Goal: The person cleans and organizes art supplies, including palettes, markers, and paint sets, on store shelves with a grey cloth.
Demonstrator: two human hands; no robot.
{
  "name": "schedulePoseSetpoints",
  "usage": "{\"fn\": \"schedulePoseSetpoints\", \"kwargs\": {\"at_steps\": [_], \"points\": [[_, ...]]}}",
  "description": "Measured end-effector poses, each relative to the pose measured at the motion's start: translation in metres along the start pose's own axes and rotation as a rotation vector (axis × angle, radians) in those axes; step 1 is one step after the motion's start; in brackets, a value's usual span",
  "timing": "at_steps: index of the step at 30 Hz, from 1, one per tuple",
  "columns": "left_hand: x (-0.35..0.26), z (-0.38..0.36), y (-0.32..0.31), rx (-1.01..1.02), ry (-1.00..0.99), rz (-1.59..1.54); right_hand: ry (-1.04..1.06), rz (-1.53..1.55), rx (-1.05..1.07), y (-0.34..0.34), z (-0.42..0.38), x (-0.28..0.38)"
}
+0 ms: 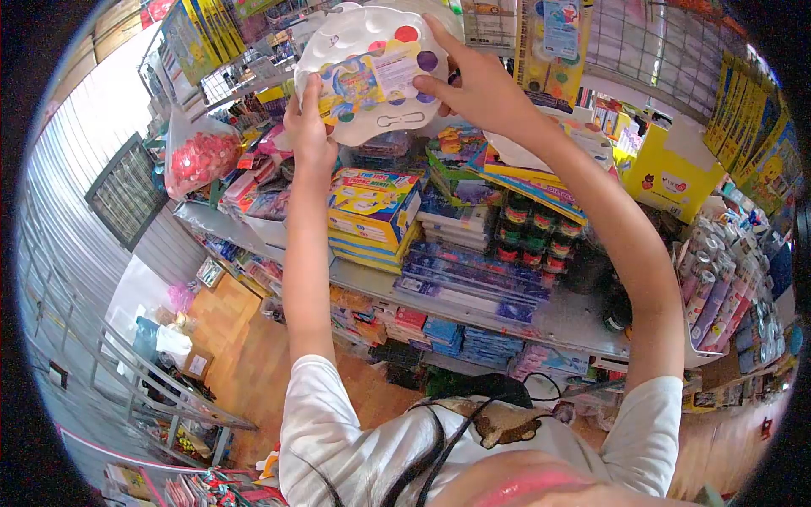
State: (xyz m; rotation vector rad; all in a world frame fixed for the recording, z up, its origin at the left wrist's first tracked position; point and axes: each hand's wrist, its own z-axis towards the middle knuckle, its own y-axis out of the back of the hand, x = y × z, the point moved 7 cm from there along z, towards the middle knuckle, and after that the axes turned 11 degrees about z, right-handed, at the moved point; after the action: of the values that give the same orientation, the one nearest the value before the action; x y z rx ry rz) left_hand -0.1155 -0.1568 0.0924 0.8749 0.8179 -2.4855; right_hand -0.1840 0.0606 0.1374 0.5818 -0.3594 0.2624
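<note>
A white, scalloped paint palette [369, 34] with round wells and a printed colour label is raised in front of the shelves, near the top of the view. My left hand [312, 127] grips its lower left edge, thumb up along the side. At the right edge, my right hand [477, 84] has fingers and thumb closed on the rim. Another white palette [511, 150] lies on a stack of flat, colourful packs below my right forearm. A yellow paint set [553, 46] hangs on the wire rack just right of my right hand.
Below stand yellow-and-blue boxes [372, 207], small stacked paint jars [532, 228] and flat blue packs [473, 287] along a metal shelf. A bag of pink pieces [203, 160] hangs at the left. Rolled tubes [718, 287] fill a bin at the right. Metal railings [152, 380] stand lower left.
</note>
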Motion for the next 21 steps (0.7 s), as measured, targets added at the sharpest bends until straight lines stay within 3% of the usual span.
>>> {"fn": "schedulePoseSetpoints", "kwargs": {"at_steps": [5, 8, 15, 16, 19, 20, 21], "points": [[0.02, 0.026, -0.01, -0.041, 0.024, 0.147, -0.169, -0.061, -0.008, 0.008, 0.011, -0.029], [0.03, 0.039, -0.019, -0.038, 0.014, 0.256, -0.08, -0.338, -0.073, 0.021, 0.012, -0.031], [0.044, 0.044, -0.008, -0.093, -0.026, 0.391, 0.01, -0.519, -0.061, 0.082, -0.053, -0.009], [0.056, 0.06, 0.003, -0.112, -0.123, 0.353, -0.02, -0.593, -0.09, 0.098, -0.065, -0.011], [0.026, 0.026, 0.011, -0.56, -0.689, 0.871, -0.153, -0.626, -0.132, 0.14, -0.099, -0.03], [0.003, -0.006, -0.01, -0.588, -0.799, 0.859, -0.205, -0.607, -0.142, 0.152, -0.108, -0.038], [-0.003, -0.021, -0.029, -0.428, -0.793, 0.804, -0.26, -0.608, -0.117, 0.16, -0.114, -0.049]]}}
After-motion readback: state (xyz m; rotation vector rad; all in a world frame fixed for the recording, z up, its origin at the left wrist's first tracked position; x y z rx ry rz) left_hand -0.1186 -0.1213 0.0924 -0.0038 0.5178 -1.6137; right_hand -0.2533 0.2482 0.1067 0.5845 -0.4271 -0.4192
